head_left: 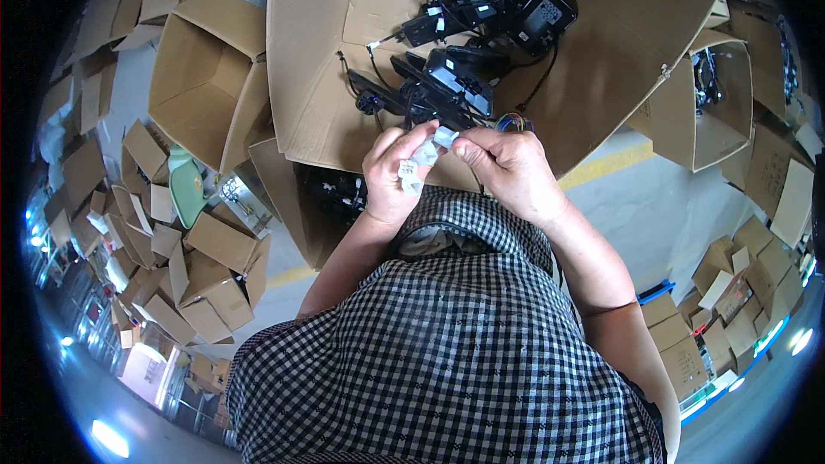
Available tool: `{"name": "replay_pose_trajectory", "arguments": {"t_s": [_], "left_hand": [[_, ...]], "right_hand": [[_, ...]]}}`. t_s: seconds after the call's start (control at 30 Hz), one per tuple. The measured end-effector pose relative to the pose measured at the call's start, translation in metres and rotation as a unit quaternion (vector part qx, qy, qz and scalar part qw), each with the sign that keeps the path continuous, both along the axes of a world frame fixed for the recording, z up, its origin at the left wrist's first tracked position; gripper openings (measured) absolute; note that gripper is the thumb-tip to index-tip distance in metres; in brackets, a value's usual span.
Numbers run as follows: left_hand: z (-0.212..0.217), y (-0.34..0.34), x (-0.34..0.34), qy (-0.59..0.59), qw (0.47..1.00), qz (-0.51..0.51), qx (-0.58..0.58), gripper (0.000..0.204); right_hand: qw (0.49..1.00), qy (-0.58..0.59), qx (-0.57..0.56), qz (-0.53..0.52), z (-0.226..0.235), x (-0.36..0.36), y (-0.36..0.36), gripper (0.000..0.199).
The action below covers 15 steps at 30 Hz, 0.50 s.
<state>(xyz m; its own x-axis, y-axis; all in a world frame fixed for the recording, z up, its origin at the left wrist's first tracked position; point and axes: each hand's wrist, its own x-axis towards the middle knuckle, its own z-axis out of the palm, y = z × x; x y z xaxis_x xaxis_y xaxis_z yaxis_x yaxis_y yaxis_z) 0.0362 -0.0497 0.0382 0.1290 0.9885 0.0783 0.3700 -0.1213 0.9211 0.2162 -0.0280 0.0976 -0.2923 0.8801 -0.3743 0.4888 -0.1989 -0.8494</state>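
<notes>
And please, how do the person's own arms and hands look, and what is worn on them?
The left hand and right hand are bare, with no gloves or watch visible. Both forearms show without sleeves. A black-and-white checked garment covers the torso.

This is an industrial space, a warehouse or a factory floor; which of the two cannot be told. Just beyond the left hand (391,176) and right hand (513,167) stands a large corrugated carton (314,77) with black electronic units (543,19) and their cables heaped inside. Open cardboard boxes (202,77) crowd the area left of the hands, and another carton (680,116) to their right holds dark cabling (706,82). A yellow floor line (606,163) crosses the smooth grey floor (644,219) right of the hands. Bright lamps (110,438) glare far to their lower left.
</notes>
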Motion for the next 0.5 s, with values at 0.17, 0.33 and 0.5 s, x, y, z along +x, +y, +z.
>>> {"name": "replay_pose_trajectory", "arguments": {"t_s": [0.17, 0.33, 0.5], "left_hand": [[0.005, 0.009, -0.005, 0.043, 0.998, -0.039, -0.004, 0.034], [0.007, 0.018, -0.007, 0.123, 0.983, -0.088, 0.107, 0.034], [0.010, 0.012, -0.010, 0.132, 0.976, -0.140, 0.100, 0.042]], "right_hand": [[0.930, 0.194, -0.278, -0.142, -0.016, -0.002, -0.005, 0.030], [0.843, 0.295, -0.380, -0.239, -0.015, -0.006, -0.008, 0.029], [0.823, 0.333, -0.437, -0.149, -0.025, 0.005, -0.018, 0.030]]}}
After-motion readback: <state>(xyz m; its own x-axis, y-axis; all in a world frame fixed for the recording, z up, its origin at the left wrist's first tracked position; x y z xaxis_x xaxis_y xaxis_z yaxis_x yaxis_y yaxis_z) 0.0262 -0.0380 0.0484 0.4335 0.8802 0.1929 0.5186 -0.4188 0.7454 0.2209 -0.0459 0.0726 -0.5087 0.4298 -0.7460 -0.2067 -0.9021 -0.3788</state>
